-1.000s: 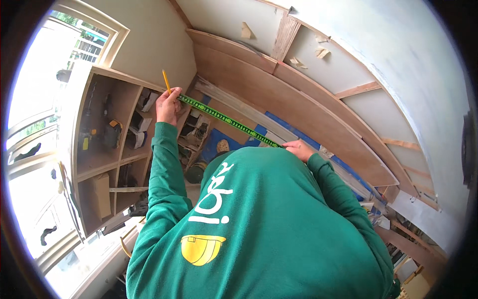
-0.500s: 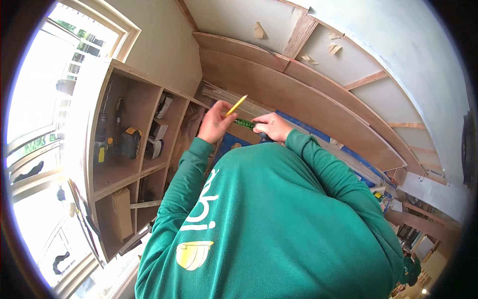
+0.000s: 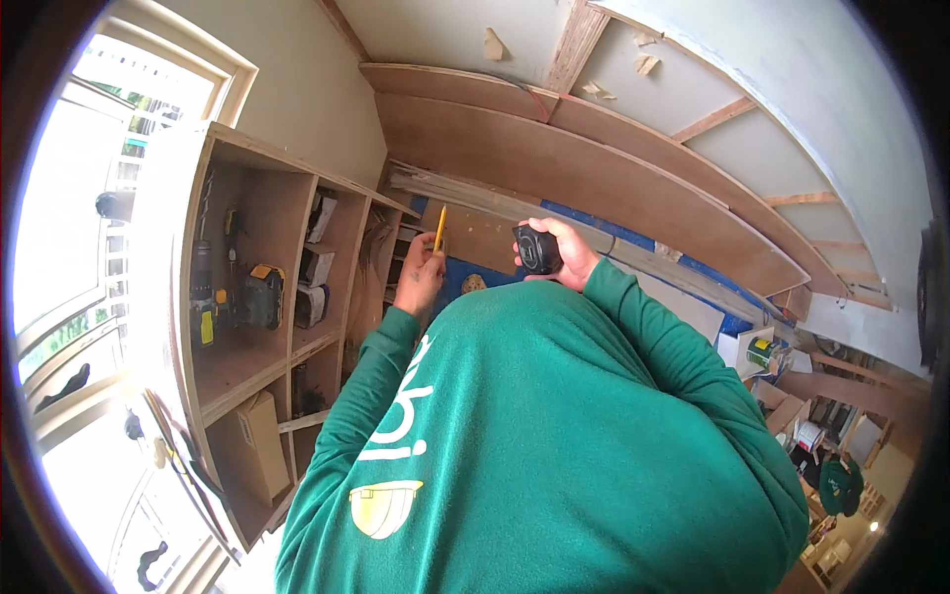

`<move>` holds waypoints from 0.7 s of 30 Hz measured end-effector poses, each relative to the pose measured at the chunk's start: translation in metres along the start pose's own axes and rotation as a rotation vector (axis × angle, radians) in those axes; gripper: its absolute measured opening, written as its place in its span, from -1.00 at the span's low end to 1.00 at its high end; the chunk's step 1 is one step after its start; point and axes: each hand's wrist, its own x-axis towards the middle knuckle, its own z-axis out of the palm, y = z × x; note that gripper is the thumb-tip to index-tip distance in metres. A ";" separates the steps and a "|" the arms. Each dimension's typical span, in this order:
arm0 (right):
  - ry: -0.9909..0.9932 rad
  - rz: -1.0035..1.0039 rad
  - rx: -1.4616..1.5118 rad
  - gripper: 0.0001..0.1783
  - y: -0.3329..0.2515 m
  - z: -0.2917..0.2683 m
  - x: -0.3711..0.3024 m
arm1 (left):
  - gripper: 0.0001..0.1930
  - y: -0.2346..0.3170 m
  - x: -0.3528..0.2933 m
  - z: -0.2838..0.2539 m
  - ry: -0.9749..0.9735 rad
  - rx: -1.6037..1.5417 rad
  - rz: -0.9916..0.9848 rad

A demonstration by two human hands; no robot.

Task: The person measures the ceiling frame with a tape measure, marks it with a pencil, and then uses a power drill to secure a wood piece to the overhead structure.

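Note:
My left hand (image 3: 420, 275) is raised in front of my green sweatshirt (image 3: 554, 445) and holds a yellow pencil (image 3: 440, 228) upright. My right hand (image 3: 566, 253) is beside it, a little to the right, closed around a black tape measure case (image 3: 537, 248). No tape blade shows outside the case. Both hands hover over a long pale wooden strip (image 3: 465, 198) lying along plywood boards (image 3: 594, 168). A blue sheet (image 3: 460, 277) shows below the hands.
An open wooden shelf unit (image 3: 267, 297) stands at the left, holding power tools (image 3: 259, 295) and boxes. A bright window (image 3: 89, 218) is beyond it. Curved plywood panels with battens run to the right. Another person in green (image 3: 841, 487) is far off at lower right.
The green tape blade, stretched between my hands a second ago, has drawn back into the case. My hands came together and my left hand lowered with the pencil.

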 end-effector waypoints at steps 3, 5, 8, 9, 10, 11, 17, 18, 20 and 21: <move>0.020 -0.021 -0.016 -0.50 0.005 -0.005 -0.006 | -0.54 0.005 -0.008 0.015 -0.054 -0.030 0.034; 0.007 -0.070 -0.074 -0.46 0.010 -0.007 -0.005 | -0.56 0.017 -0.010 0.026 -0.111 -0.078 0.001; 0.056 -0.320 -0.241 -0.36 0.012 0.009 -0.008 | -0.71 0.030 -0.004 0.037 -0.137 -0.188 -0.100; 0.062 -0.339 -0.296 -0.32 0.011 0.015 -0.009 | -0.76 0.032 0.001 0.039 -0.133 -0.235 -0.119; 0.067 -0.355 -0.354 -0.28 0.011 0.020 -0.012 | -0.79 0.033 0.004 0.041 -0.128 -0.285 -0.141; 0.078 -0.369 -0.408 -0.24 0.009 0.027 -0.018 | -0.79 0.042 0.002 0.047 -0.134 -0.288 -0.148; -0.051 -0.468 -0.454 -0.24 0.017 0.025 -0.018 | -0.67 0.031 0.006 0.052 -0.222 -0.308 -0.124; -0.055 -0.456 -0.433 -0.24 0.020 0.025 -0.017 | -0.66 0.025 0.004 0.056 -0.204 -0.342 -0.125; 0.012 -0.418 -0.488 -0.21 0.025 0.025 -0.017 | -0.62 0.023 -0.002 0.057 -0.202 -0.452 -0.184; 0.046 -0.399 -0.515 -0.20 0.027 0.026 -0.016 | -0.60 0.022 -0.004 0.056 -0.217 -0.530 -0.240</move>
